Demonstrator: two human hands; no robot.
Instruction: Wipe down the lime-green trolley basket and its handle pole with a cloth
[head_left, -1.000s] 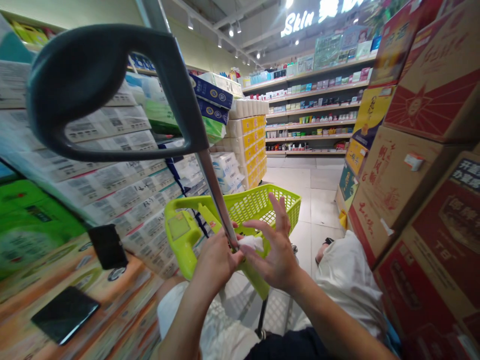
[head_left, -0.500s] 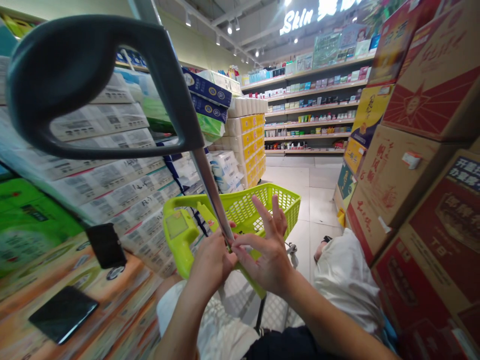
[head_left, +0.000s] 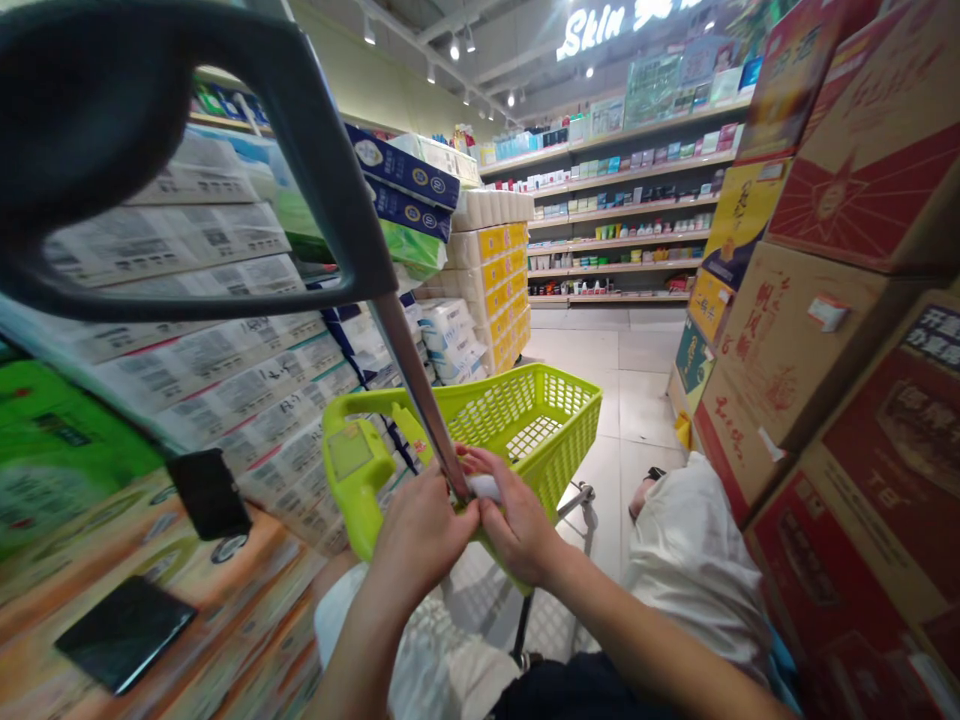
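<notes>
white shirt (head_left: 697, 570), navy bottoms (head_left: 570, 695), bare hands (head_left: 517, 530)

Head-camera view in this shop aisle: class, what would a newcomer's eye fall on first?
The big dark grey handle on its metal pole looms across the upper left, above the lime-green mesh basket at the centre. There the left hand and right hand meet at a small white thing by the basket's edge. On the right, red-printed cardboard cartons tower beneath a glowing Skin sign.
</notes>
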